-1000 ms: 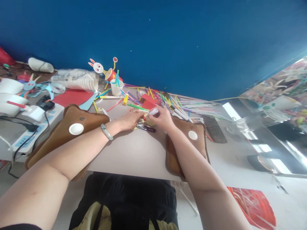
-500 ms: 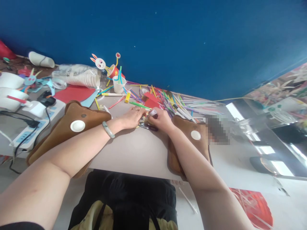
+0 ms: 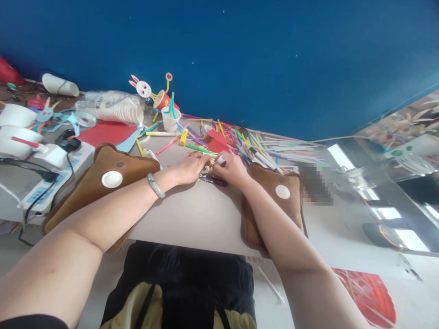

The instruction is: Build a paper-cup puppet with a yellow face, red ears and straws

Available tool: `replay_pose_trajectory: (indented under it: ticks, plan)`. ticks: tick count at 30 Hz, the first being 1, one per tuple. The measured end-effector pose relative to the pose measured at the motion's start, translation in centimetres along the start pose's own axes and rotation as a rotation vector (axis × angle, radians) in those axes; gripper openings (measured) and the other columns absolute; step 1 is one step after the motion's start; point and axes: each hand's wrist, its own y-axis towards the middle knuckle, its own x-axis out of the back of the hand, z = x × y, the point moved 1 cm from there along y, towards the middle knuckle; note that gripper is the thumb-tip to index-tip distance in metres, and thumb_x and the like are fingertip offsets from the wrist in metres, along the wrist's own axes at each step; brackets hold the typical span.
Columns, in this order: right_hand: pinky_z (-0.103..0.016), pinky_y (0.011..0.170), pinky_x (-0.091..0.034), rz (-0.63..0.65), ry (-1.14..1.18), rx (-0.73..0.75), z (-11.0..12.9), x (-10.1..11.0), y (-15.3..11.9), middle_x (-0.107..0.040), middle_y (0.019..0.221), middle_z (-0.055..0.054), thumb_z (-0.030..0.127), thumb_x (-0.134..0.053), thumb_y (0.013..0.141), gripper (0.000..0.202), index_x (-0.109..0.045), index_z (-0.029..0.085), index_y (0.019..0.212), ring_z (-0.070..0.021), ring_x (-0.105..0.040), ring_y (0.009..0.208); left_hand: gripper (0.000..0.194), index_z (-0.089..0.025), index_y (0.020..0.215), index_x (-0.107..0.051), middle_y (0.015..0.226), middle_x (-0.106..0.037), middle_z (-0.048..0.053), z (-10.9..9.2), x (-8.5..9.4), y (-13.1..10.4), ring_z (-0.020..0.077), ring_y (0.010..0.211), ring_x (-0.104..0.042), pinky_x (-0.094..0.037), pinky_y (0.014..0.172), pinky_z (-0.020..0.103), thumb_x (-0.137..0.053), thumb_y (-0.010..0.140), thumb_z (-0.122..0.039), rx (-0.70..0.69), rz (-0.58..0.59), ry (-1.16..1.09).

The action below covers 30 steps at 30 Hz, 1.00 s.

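glue stick (image 3: 220,160) in right hand (image 3: 230,169) fingers

Small yellow piece (image 3: 208,170) mostly hidden between the hands, pixelated patch (image 3: 314,183) on table, both forearms cut off at bottom edge.

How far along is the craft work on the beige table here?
Done: a paper rabbit figure stands by the blue wall. In hand: right hand grips a small white tube; left hand presses a small piece flat. Left: loose coloured straws remain unused.

Stack of paper cups (image 3: 115,112), paper rabbit (image 3: 141,87), scattered coloured straws (image 3: 260,148), power strip (image 3: 51,180), red paper sheet (image 3: 106,133)
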Motion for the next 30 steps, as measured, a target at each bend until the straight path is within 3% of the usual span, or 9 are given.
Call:
replay_pose_trajectory:
  ticks: [4, 9, 11, 21, 30]
  plan:
    - [-0.028, 0.059, -0.039, -0.039, 0.048, -0.040, -0.2, -0.2, 0.0, -0.060, 0.062, 0.000, 0.029, -0.058, 0.070, 0.009, -0.058, 0.021, 0.072, -0.0157, -0.052, 0.059, 0.042, -0.013, 0.116, -0.054, 0.110, -0.067, 0.016, 0.0, 0.0, 0.0, 0.0283, 0.110, -0.059, -0.041, 0.100, 0.042, -0.046, 0.077, -0.001, 0.003, -0.002, -0.001]
    - [-0.028, 0.064, -0.044, -0.268, 0.189, -0.064, -0.1, 0.2, -0.2, -0.062, 0.069, 0.000, 0.029, -0.058, 0.069, 0.009, -0.057, 0.021, 0.072, -0.0154, -0.055, 0.064, 0.040, -0.014, 0.112, -0.056, 0.109, -0.066, 0.015, 0.2, -0.3, 0.0, 0.0277, 0.107, -0.059, -0.042, 0.099, 0.041, -0.046, 0.075, -0.001, -0.010, -0.018, -0.027]
    - [-0.028, 0.063, -0.044, -0.304, 0.205, -0.053, 0.0, 0.3, -0.3, -0.062, 0.069, 0.000, 0.029, -0.059, 0.069, 0.009, -0.057, 0.021, 0.071, -0.0151, -0.054, 0.064, 0.039, -0.014, 0.112, -0.056, 0.109, -0.066, 0.015, 0.3, -0.4, 0.0, 0.0275, 0.106, -0.059, -0.042, 0.098, 0.041, -0.045, 0.077, -0.002, -0.015, -0.022, -0.029]
    - [-0.028, 0.064, -0.044, -0.073, 0.058, 0.029, -0.7, -1.4, 0.1, -0.065, 0.070, -0.002, 0.033, -0.056, 0.074, 0.016, -0.062, 0.020, 0.081, -0.0170, -0.058, 0.064, 0.045, -0.013, 0.118, -0.053, 0.112, -0.066, 0.017, 0.1, -0.4, 0.1, 0.0289, 0.114, -0.058, -0.041, 0.102, 0.042, -0.047, 0.075, -0.001, -0.006, -0.027, 0.005]
    - [-0.029, 0.057, -0.037, -0.069, 0.000, -0.081, -0.4, -0.9, 0.4, -0.056, 0.059, 0.000, 0.032, -0.058, 0.070, 0.013, -0.052, 0.022, 0.066, -0.0154, -0.049, 0.057, 0.046, -0.012, 0.120, -0.051, 0.109, -0.067, 0.016, 0.0, -0.3, -0.1, 0.0283, 0.112, -0.059, -0.041, 0.100, 0.041, -0.046, 0.075, -0.001, -0.012, 0.004, 0.062]
